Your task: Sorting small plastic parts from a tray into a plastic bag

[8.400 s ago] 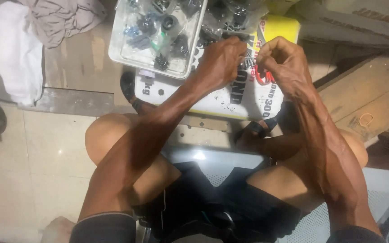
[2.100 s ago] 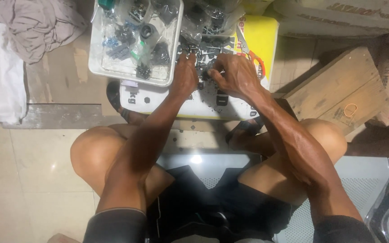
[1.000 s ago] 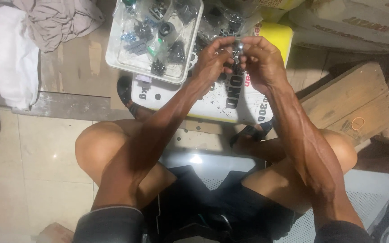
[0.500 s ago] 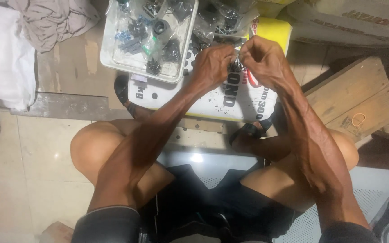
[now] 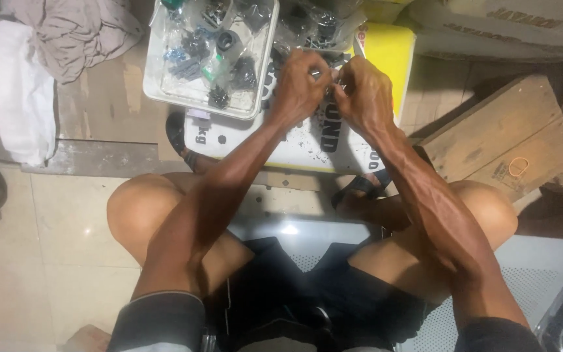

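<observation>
My left hand point(image 5: 301, 88) and my right hand point(image 5: 361, 91) meet fingertip to fingertip above a white and yellow sack point(image 5: 294, 146) lying on the floor. Both pinch a small dark metal part point(image 5: 331, 78) between them; the fingers hide most of it. Just left of my left hand stands a white plastic tray point(image 5: 158, 91) filled with several small dark parts in clear bags. More bagged parts point(image 5: 320, 26) lie beyond my hands at the top.
A wooden crate point(image 5: 503, 140) stands at the right, cardboard boxes point(image 5: 509, 26) behind it. Crumpled cloth point(image 5: 76, 26) and a white bundle point(image 5: 14, 91) lie at the left. I sit on a perforated metal seat point(image 5: 529, 287), knees apart, sandalled feet point(image 5: 360, 186) by the sack.
My hands dipped to the sack and the parts, then rose together with a small part. In the last half second they have stayed joined, fingers working on it.
</observation>
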